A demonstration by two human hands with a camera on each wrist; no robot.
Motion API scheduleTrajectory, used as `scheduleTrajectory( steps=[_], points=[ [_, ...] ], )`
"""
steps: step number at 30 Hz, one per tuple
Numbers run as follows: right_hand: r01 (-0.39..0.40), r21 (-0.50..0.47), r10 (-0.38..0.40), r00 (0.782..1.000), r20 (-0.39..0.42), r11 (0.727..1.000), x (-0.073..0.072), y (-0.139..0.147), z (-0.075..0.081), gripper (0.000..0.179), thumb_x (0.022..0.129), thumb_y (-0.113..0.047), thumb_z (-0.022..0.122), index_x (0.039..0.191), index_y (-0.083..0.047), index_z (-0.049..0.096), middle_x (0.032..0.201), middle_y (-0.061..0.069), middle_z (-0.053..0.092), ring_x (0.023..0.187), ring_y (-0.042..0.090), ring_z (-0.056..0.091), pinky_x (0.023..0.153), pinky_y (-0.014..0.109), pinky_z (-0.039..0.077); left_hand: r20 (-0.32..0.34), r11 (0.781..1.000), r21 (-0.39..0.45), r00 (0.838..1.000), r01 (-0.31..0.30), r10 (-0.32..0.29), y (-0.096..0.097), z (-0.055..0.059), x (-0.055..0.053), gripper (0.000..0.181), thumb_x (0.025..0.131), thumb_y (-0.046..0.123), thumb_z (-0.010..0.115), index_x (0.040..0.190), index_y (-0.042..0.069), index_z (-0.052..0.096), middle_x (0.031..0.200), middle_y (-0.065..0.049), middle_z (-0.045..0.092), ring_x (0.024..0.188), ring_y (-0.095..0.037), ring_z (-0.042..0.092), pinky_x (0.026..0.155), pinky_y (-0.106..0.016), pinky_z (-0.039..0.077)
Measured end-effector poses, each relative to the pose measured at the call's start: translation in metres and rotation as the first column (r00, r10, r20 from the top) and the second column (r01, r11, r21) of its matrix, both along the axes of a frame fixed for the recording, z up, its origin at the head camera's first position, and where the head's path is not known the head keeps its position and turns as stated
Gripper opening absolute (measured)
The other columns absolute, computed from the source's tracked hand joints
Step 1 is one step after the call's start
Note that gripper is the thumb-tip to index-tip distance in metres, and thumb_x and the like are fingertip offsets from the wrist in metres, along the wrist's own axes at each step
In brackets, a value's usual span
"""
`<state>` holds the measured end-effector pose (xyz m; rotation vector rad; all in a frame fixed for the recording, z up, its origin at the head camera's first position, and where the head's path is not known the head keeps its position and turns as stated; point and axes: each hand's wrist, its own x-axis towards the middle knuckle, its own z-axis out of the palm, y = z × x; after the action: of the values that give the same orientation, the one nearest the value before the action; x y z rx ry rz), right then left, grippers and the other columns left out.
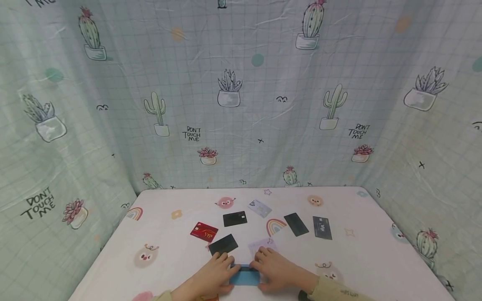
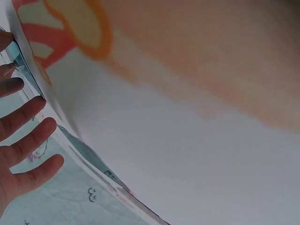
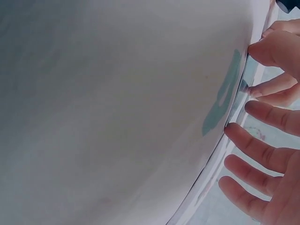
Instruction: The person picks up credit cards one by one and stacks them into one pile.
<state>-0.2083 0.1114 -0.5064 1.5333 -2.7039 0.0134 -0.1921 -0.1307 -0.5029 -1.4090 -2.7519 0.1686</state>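
Note:
A blue card (image 1: 244, 278) with a dark stripe along its far side lies at the near middle of the table, between both hands. My left hand (image 1: 212, 274) pinches its left end, thumb at the near edge and forefinger at the far edge. On the opposite end my right hand (image 1: 276, 269) grips it the same way. In the right wrist view the remaining right fingers (image 3: 269, 157) are spread, tips close to the tabletop. A black card (image 1: 223, 245) lies just beyond the left fingers. Partly behind the right fingertips is a pale purple card (image 1: 261, 246).
Farther back lie a red VIP card (image 1: 204, 231), a black chip card (image 1: 235, 219), a pale silver card (image 1: 260, 208), a plain dark card (image 1: 296, 224) and a grey VIP card (image 1: 322, 228). Patterned cloth (image 1: 241, 117) hangs behind and beside the white printed table (image 1: 158, 230).

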Motion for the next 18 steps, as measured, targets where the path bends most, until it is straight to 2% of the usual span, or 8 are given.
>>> scheduleTrajectory(
  steps=[12,18],
  points=[
    [-0.011,-0.038,0.01,1.0,-0.015,0.999,0.0006,0.0028,-0.0016,0.042,0.081,-0.05,0.054,0.114,-0.023,0.051,0.097,-0.01,0.051,0.09,0.007,0.041,0.081,0.025,0.041,-0.02,1.0,0.018,1.0,0.02,-0.019,-0.0019,-0.0041,-0.0029,0.048,0.084,0.051,0.049,0.124,0.025,0.049,0.111,0.002,0.056,0.096,-0.017,0.048,0.083,-0.04,0.044],
    [0.007,-0.05,-0.008,1.0,-0.012,0.999,0.0014,0.0082,-0.0043,0.043,0.08,-0.05,0.055,0.113,-0.024,0.051,0.098,-0.01,0.052,0.09,0.007,0.042,0.08,0.025,0.041,-0.067,0.999,0.029,0.997,0.04,-0.038,-0.0026,-0.0062,-0.0059,0.047,0.083,0.051,0.052,0.122,0.025,0.051,0.107,0.003,0.056,0.093,-0.014,0.047,0.078,-0.035,0.042]
  ],
)
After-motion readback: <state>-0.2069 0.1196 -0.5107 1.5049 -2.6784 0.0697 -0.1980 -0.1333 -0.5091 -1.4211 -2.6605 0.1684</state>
